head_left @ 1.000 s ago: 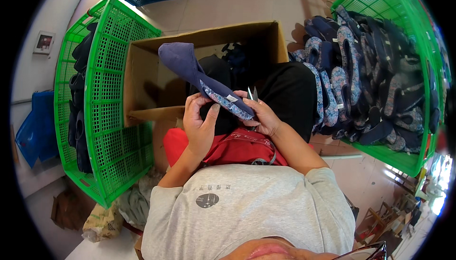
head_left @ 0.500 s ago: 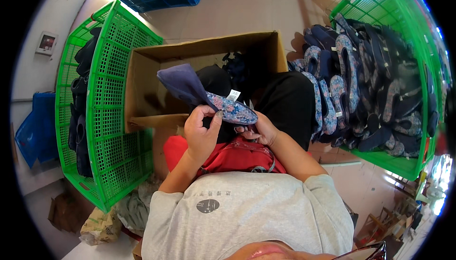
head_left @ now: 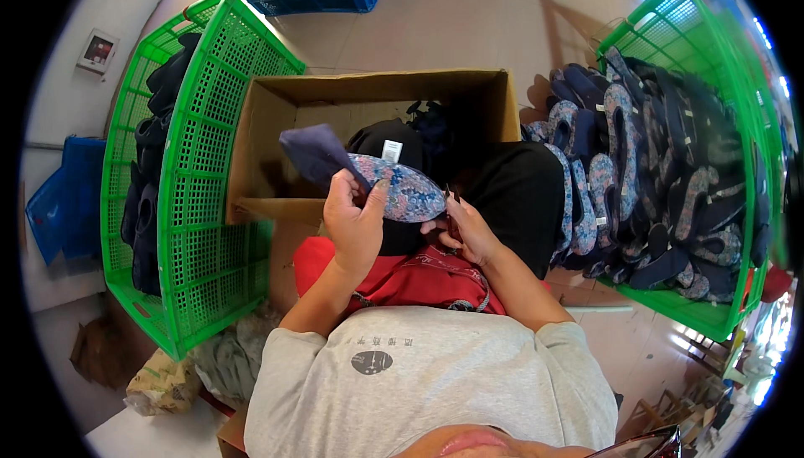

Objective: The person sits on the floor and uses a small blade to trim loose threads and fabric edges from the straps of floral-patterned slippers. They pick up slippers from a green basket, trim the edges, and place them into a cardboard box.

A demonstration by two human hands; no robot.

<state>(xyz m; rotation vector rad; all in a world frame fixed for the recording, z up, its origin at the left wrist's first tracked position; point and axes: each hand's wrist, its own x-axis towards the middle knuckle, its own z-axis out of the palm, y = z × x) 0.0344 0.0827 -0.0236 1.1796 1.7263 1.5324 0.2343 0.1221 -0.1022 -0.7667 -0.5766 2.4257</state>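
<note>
Blue folder-like object (head_left: 59,198): far left, leaning by the wall, apart from the work.
Left green crate (head_left: 201,182): left of the person, tipped on its side, dark blue fabric pieces stacked inside it.
Cardboard box (head_left: 276,123): centre, beyond the hands, open on top; dark items lie in its right half.
Slipper upper (head_left: 368,177): held up in front of the chest, over the near edge of the cardboard box. One end is plain dark blue and points left and away; the other is floral-printed and points right. A small white tag shows just above it.
Left hand (head_left: 356,223): closed around the middle of the slipper upper, thumb laid on the floral face, fingers underneath.
Right hand (head_left: 469,228): at the right tip of the floral end, fingers curled narrow on a small dark tool with pointed tips, probably snips; I cannot tell whether it also pinches the fabric.
Handling judgement: the piece looks light, soft and bendable, not slippery and not fragile. Best gripped at mid-length as now, leaving the edge free; a hold at one tip would let it droop.
Red fabric (head_left: 419,278): across the lap, under both forearms.
Right green crate (head_left: 712,123): right side, packed with many matching blue and floral pieces.
</note>
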